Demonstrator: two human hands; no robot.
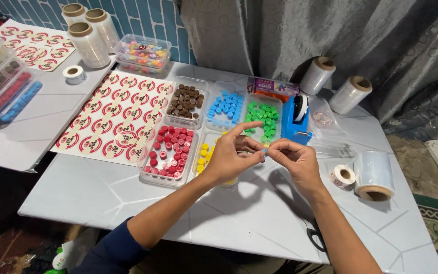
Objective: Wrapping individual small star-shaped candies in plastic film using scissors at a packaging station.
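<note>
We see both hands meeting above the pale table (259,213), just in front of the trays of coloured pieces. The left hand (227,157) has its index finger stretched out toward the right, while its thumb and other fingers curl in toward a small piece (264,152) held where the two hands meet. The right hand (296,160) has its fingertips (272,150) drawn together, pinching the same small piece from the other side. The piece is mostly hidden by the fingers; we can make out only a bluish speck, and we cannot tell its long axis or which way it points.

Just beyond the fingertips lies the tray of green pieces (263,121), with the tray of blue pieces (226,107) to its left and the blue tape dispenser (297,122) to its right. Under the left hand's knuckles sits the tray of yellow pieces (205,152), and further left the tray of red pieces (170,150) and the tray of brown pieces (184,100). A sheet of round red stickers (111,117) lies well left of the fingers. Near the right wrist rest a small roll of labels (342,176) and a roll of clear film (374,175).
</note>
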